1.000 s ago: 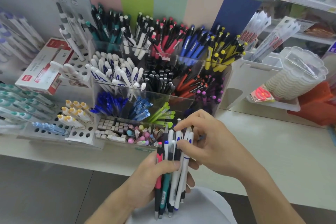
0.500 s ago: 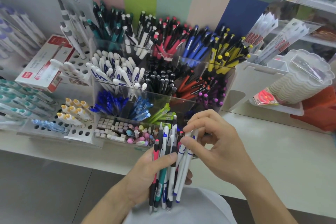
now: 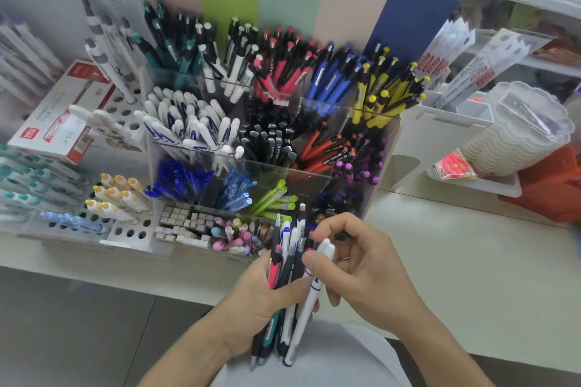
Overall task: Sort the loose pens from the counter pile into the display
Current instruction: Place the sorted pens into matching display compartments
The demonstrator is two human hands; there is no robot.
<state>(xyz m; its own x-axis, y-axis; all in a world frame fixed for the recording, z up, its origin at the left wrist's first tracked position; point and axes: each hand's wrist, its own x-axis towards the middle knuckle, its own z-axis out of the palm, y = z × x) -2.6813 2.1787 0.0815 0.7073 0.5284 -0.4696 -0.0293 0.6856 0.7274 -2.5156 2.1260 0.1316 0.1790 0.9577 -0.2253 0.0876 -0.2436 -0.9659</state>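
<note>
The left hand is clamped around a bundle of pens at 6 o'clock, just in front of the display. The right hand pinches a white pen at the bundle's 3 o'clock edge, above the worktop.

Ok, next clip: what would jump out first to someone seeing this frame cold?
The clear display at centre, its compartments packed with pens sorted by colour: red, blue and yellow at the back, white and black in the middle. In front of it, low in the frame, the left hand grips a mixed bundle of pens, while the right hand pinches a white pen at the bundle's right edge.
</note>
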